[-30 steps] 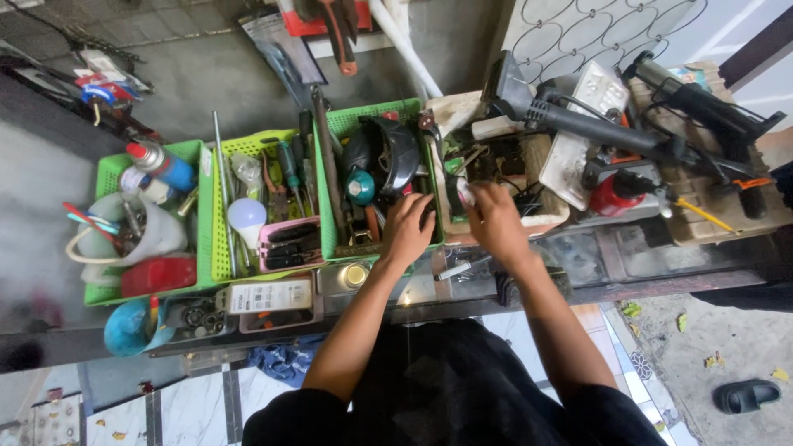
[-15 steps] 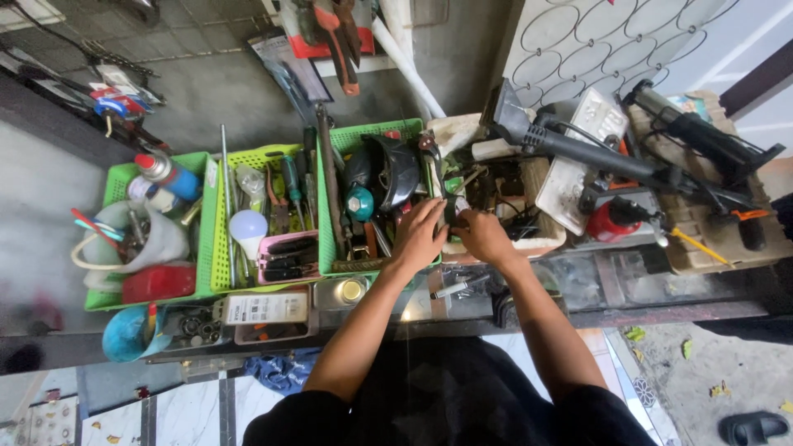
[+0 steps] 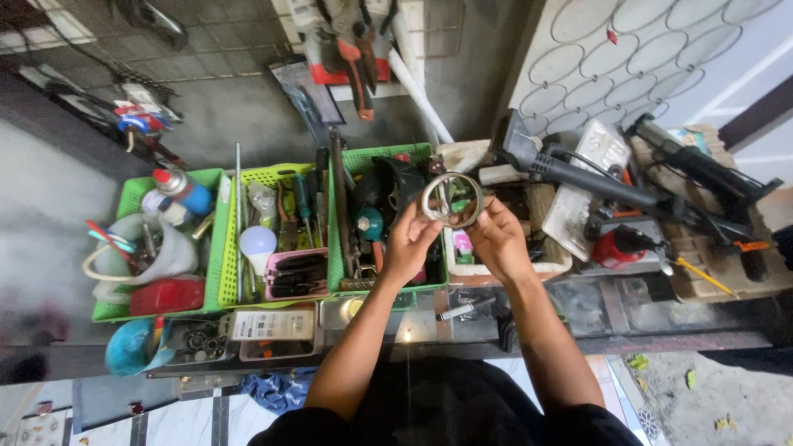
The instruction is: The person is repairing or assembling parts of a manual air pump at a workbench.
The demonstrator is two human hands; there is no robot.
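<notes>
A flat white labelled box point(image 3: 273, 324) lies below the green baskets point(image 3: 388, 157). We raise both hands, left hand point(image 3: 410, 242) and right hand point(image 3: 496, 239) together pinching a metal ring point(image 3: 451, 200) by its rim.

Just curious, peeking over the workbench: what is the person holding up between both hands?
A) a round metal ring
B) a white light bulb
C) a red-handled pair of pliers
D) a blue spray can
A: both the left hand and the right hand pinch a round metal ring above the green baskets.
</notes>
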